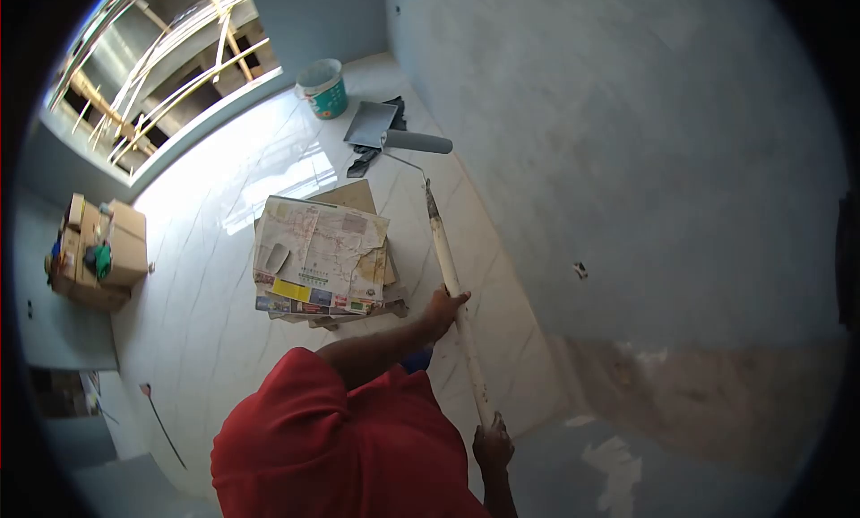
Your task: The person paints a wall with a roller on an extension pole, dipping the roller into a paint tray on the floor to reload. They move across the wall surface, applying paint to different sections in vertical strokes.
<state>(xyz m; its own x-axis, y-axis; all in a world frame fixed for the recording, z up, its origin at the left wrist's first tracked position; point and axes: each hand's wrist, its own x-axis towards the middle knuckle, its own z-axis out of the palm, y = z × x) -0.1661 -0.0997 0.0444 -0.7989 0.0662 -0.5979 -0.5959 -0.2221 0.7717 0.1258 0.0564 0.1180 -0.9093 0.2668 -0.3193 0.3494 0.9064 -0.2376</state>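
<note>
A long pale pole [448,263] with a grey paint roller [418,142] at its far end slants up from the lower middle. My left hand [445,312] is closed around the pole near its middle. Lower down, at the pole's near end, my right hand [493,444] grips it. The roller is over the floor, beside a grey paint tray [370,124] that lies on a dark, crumpled piece of material. Whether the roller touches the tray cannot be told.
A green-and-white bucket [323,95] stands beyond the tray. Left of the pole is a stack topped with a printed paper sheet [313,245]. Cardboard boxes [125,240] stand at the far left, near a window opening. A grey wall [645,159] rises on the right.
</note>
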